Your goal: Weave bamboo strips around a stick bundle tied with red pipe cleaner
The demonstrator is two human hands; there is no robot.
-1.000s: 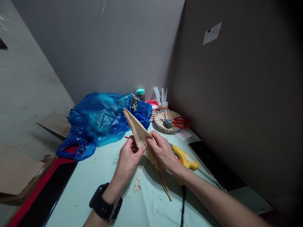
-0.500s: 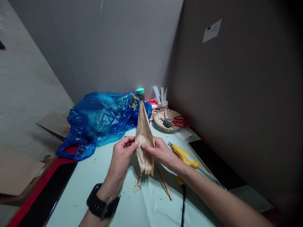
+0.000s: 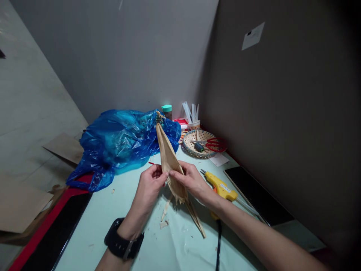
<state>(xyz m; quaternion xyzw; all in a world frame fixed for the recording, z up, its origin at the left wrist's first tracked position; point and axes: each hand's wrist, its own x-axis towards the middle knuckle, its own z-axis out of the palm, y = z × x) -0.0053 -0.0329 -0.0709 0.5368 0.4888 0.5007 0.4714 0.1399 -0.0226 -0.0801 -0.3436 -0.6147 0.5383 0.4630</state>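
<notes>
A dried corn husk [image 3: 168, 152], tan and pointed at its far end, is held above the table between both my hands. My left hand [image 3: 149, 186] pinches its left edge, thumb on top; a black watch sits on that wrist. My right hand [image 3: 194, 182] grips the opposite edge, its thumb tip close to the left thumb. The husk's ragged near end hangs below my fingers. Beneath it, a narrow husk strip [image 3: 196, 220] and small husk scraps [image 3: 164, 224] lie on the table. Some of my fingers are hidden behind the husk.
A yellow glue gun [image 3: 221, 186] lies right of my right hand, its black cord running forward. Behind are a woven basket [image 3: 187, 148] with red-handled scissors and dark thread, a cup [image 3: 195, 125] of glue sticks, and a blue plastic bag [image 3: 121, 139]. A dark tablet-like slab [image 3: 259, 195] lies at right.
The husk's pointed end has swung to the left and the husk has narrowed, its lower end shifting slightly right. Both hands stay nearly in place, thumbs now closer together.
</notes>
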